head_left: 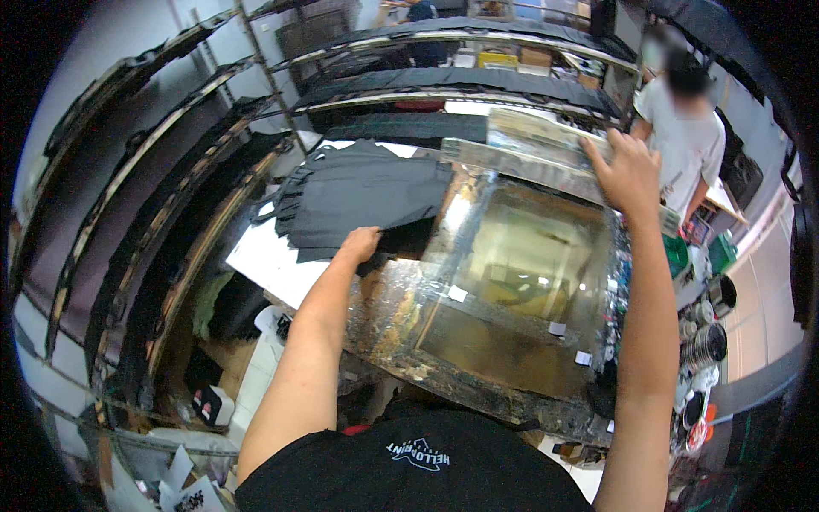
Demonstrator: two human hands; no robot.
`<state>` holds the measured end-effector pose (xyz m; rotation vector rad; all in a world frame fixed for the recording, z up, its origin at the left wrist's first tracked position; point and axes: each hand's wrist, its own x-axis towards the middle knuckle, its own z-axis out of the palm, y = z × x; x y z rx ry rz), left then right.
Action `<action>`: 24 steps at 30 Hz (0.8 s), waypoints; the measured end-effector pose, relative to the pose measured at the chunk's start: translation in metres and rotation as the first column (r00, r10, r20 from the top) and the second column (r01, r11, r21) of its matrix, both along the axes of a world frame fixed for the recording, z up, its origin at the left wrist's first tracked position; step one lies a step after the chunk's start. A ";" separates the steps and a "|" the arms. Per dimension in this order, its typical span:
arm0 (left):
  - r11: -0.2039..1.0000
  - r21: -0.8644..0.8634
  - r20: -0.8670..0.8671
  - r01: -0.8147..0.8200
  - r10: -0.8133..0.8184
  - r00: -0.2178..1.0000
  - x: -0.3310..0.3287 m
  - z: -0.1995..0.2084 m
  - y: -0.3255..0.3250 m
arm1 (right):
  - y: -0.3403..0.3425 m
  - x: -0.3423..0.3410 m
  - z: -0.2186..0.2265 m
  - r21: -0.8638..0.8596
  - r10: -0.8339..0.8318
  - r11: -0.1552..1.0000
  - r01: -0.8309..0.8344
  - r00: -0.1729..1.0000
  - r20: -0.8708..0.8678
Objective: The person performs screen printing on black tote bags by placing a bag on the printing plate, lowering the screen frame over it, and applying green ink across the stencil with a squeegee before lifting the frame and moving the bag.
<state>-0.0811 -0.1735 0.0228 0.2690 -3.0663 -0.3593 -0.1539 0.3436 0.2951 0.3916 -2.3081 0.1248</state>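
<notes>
On the left part of the table lies dark grey fabric [363, 192], several pieces stacked with their edges fanned out at the left. My left hand [364, 244] pinches the near edge of the top piece, which lifts a little beside a black gap. Beyond the glossy, stained work surface [529, 256], a wooden screen frame [542, 135] stands steeply tilted. At its right end is my right hand [630, 171], thumb apart from the fingers, gripping the frame; part of that grip is hidden.
Racks with dark fabric [162, 145] rise at the left, and shelves [461, 85] span the back. A person in a light shirt [687, 136] stands at the far right. Several tins [704, 341] and a green container [676, 256] line the right side. Small white patches [458, 293] mark the work surface.
</notes>
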 end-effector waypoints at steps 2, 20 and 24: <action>1.000 -0.028 -0.003 -0.008 0.008 1.000 -0.006 0.003 0.005 | 0.005 -0.003 0.000 0.016 -0.018 1.000 0.019 0.999 -0.047; 0.995 -0.097 -0.150 -0.013 -0.002 0.989 -0.001 -0.006 -0.032 | -0.001 -0.005 -0.003 -0.017 0.016 1.000 -0.017 0.998 -0.054; 0.997 -0.080 -0.140 0.008 -0.019 0.990 -0.002 -0.005 -0.012 | 0.004 -0.007 -0.002 -0.019 0.009 1.000 -0.009 1.000 -0.029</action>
